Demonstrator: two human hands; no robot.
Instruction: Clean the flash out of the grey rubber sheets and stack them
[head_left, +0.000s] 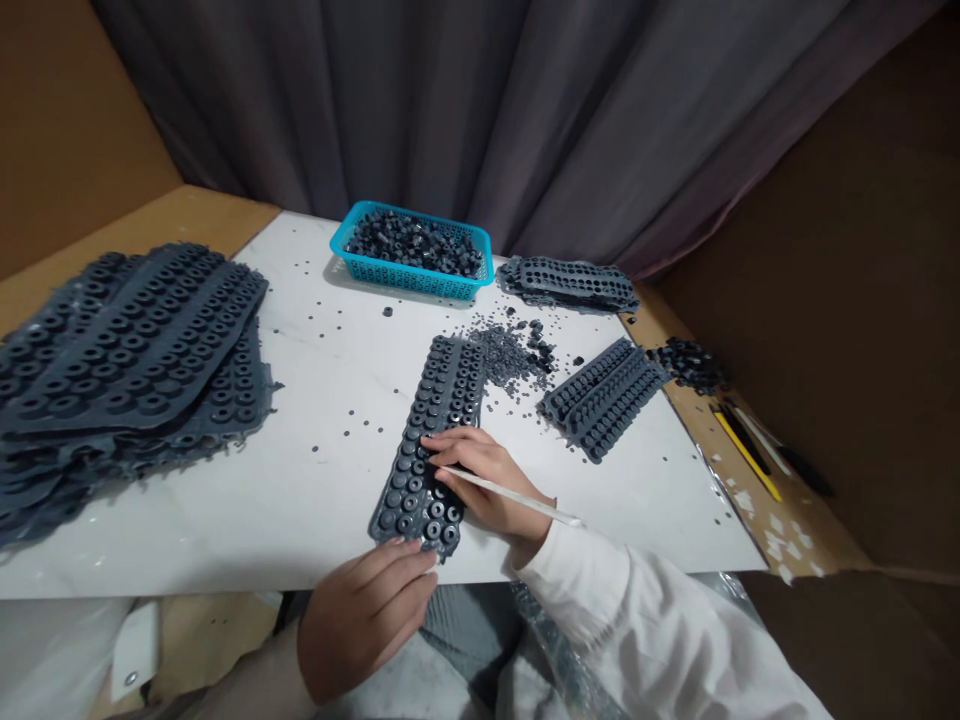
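Observation:
A dark grey rubber sheet with rows of round raised rings lies lengthwise before me on the white table. Near its front edge, the fingers of my left hand are closed together and grip the sheet's end; the thumb is hidden. Over the middle of the sheet, my right hand pinches a thin white stick-like tool. Its fingertips touch the rings, and the tool's working tip is hidden by the fingers. Beside the sheet's far right side lies a heap of small dark discs.
A blue basket full of small dark parts stands at the back. Stacked ringed sheets fill the left side. Holed sheets, another sheet section and a dark pile lie right. A yellow cutter rests by the cardboard wall.

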